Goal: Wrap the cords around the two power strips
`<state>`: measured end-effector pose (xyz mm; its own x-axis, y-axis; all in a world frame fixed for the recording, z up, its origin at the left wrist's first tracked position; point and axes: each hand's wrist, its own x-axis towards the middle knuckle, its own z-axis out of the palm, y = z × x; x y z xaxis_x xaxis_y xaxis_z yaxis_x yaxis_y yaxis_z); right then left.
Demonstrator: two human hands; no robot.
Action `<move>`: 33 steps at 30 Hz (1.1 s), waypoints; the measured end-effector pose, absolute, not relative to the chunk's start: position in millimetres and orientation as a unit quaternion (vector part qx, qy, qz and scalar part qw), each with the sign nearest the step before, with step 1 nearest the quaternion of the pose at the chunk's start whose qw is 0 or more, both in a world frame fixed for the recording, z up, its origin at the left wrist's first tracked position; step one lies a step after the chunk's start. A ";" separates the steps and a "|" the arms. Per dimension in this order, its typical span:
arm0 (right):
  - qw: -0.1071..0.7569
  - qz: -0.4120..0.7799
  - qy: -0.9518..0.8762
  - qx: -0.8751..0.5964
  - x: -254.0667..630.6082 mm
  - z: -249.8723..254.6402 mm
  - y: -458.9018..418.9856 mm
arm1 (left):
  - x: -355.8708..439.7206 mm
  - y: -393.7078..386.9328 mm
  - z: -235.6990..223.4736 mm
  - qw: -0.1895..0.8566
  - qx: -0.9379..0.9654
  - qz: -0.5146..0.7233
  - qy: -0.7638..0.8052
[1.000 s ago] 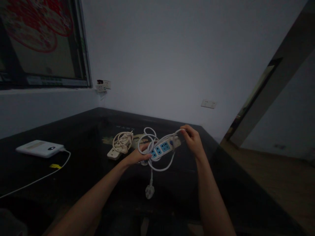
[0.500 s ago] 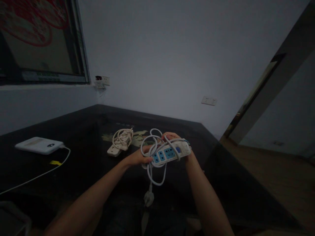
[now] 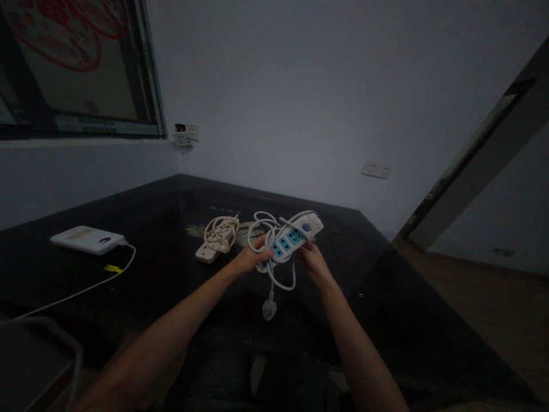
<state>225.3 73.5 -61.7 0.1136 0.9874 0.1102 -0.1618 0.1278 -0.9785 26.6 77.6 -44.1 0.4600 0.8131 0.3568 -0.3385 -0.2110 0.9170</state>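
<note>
A white power strip point(image 3: 309, 224) with blue sockets and a blue switch is held up over the dark table, tilted with its right end higher. Its white cable point(image 3: 288, 286) is looped loosely around it, and the plug point(image 3: 269, 309) dangles below. My left hand point(image 3: 253, 257) is closed on the left end, thumb on top beside the sockets, the other fingers partly behind the loops. My right hand point(image 3: 314, 260) is at the lower edge, its fingers running behind the strip and mostly hidden. Left of my hands lies a second, cream power strip point(image 3: 206, 253) with its cord bundled on top.
A white power bank point(image 3: 88, 240) with a plugged-in cable point(image 3: 86, 293) lies on the left of the black table point(image 3: 171, 217), near a yellow tag point(image 3: 113, 268). Wall sockets point(image 3: 376, 169) are behind the table. The table's right edge drops to a wooden floor point(image 3: 480, 297).
The power strip has tilted more, its right end rising. My right hand has moved from behind its top to its lower edge. The plug hangs higher in view; the whole view has shifted slightly.
</note>
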 end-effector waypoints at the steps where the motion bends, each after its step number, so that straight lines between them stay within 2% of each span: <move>1: 0.582 0.478 -0.471 -0.460 225.9 -64.3 72.4 | 27.0 80.2 -44.5 0.587 0.606 0.496 0.206; 6: 0.542 0.442 -0.531 -0.478 230.8 -67.0 62.2 | 27.9 91.6 -48.0 0.552 0.591 0.537 0.239; 14: 0.572 0.253 -0.575 -0.527 225.1 -58.8 13.8 | 29.6 93.7 -48.8 0.554 0.578 0.543 0.253; 19: 0.460 0.228 -0.634 -0.578 194.5 -75.8 -27.3 | 30.5 92.9 -47.7 0.559 0.562 0.554 0.254; 25: 0.345 0.115 -0.675 -0.642 147.3 -99.7 -33.9 | 32.1 93.9 -49.7 0.570 0.535 0.569 0.255; 28: 0.338 0.108 -0.664 -0.658 135.5 -101.6 -30.6 | 31.5 95.5 -50.8 0.584 0.517 0.572 0.254; 33: 0.378 0.168 -0.673 -0.613 136.8 -103.7 -36.3 | 30.5 100.0 -53.8 0.603 0.466 0.590 0.266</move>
